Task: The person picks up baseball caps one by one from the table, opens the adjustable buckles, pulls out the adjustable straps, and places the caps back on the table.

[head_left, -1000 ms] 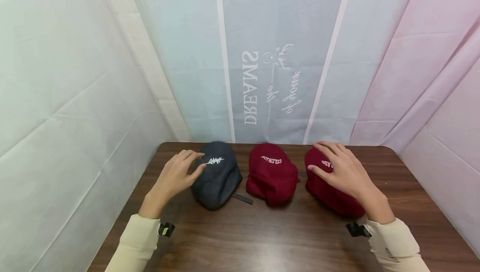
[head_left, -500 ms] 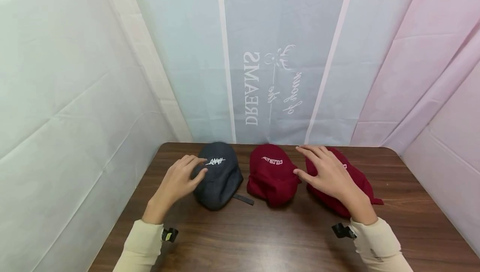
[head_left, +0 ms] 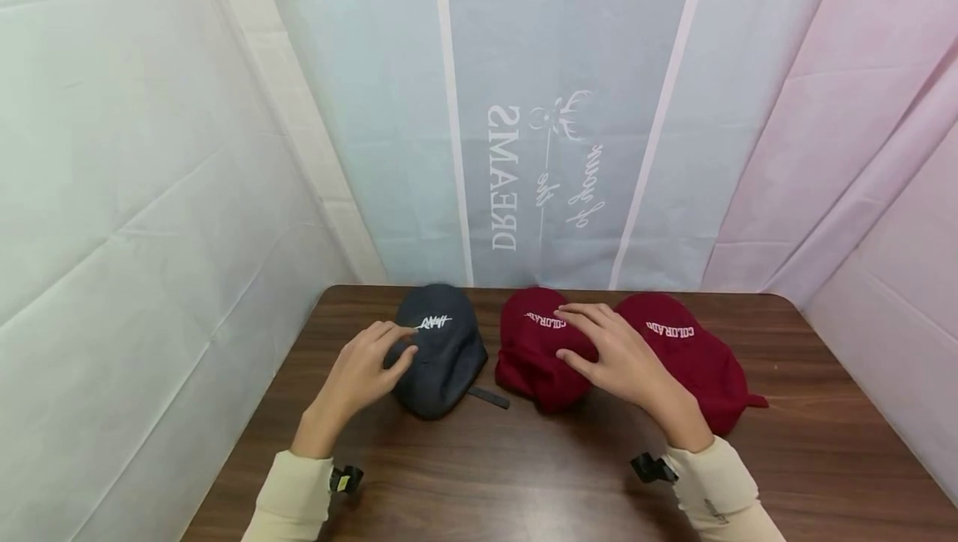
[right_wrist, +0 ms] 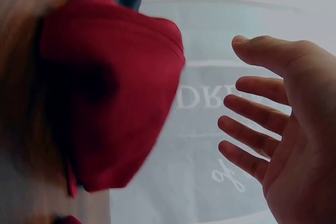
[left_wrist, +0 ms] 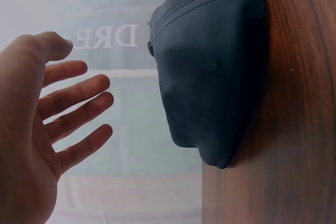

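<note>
Three caps lie in a row on the brown wooden table [head_left: 479, 475]. The dark grey cap [head_left: 441, 367] is leftmost, with white lettering and its strap [head_left: 489, 396] sticking out to the right. A dark red cap [head_left: 535, 359] lettered COLORADO is in the middle, and a second red cap [head_left: 707, 363] with the same lettering is at the right. My left hand [head_left: 367, 369] hovers beside the grey cap, fingers spread and holding nothing. Over the middle red cap's right side hovers my right hand [head_left: 621, 359], fingers relaxed and apart from the cap in the right wrist view.
A hanging cloth [head_left: 561, 43] with mirrored white writing stands behind the table's back edge. White fabric walls [head_left: 135, 193] close in the left and right sides. A small black wrist camera [head_left: 653, 468] sits at each cuff.
My right hand has moved left from above the right red cap to the middle red cap, uncovering the right cap. The left hand has shifted slightly right and nearer. The caps stay in place.
</note>
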Demonstrator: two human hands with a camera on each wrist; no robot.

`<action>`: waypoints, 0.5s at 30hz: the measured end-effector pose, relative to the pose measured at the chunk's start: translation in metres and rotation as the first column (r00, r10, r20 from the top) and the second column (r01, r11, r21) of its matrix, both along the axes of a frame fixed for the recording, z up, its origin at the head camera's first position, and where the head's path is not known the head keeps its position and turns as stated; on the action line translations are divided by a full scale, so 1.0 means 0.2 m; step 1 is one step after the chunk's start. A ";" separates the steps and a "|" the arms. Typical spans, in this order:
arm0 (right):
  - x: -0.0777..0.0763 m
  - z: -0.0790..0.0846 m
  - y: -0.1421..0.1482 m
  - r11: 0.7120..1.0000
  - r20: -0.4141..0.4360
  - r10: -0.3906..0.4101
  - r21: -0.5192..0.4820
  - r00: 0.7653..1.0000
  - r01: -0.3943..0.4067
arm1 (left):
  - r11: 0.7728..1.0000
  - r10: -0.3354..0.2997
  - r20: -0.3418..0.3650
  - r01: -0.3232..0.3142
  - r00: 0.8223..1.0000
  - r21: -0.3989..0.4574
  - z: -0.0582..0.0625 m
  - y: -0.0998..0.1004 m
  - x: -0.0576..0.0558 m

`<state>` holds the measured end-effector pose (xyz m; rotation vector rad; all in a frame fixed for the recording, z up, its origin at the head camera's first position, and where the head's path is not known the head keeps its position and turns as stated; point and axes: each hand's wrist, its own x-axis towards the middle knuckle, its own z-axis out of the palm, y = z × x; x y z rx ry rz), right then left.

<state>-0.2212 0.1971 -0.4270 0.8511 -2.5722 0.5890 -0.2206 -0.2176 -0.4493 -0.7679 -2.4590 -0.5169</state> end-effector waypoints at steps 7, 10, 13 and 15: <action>0.02 -0.04 -0.08 1.000 0.032 0.023 -0.010 0.999 -0.022 | 1.000 0.013 0.011 -0.013 1.000 0.015 -0.05 0.00 0.02; 0.02 -0.04 -0.11 0.999 0.043 0.038 -0.019 0.998 -0.037 | 0.999 0.009 0.016 -0.009 1.000 0.030 -0.06 0.00 0.03; 0.01 -0.04 -0.14 0.998 0.038 0.062 -0.024 0.997 -0.061 | 0.999 0.007 0.020 -0.007 1.000 0.042 -0.07 0.00 0.04; 0.00 -0.05 -0.17 0.997 0.030 0.079 -0.027 0.996 -0.078 | 0.999 0.005 0.024 -0.007 1.000 0.048 -0.08 0.00 0.04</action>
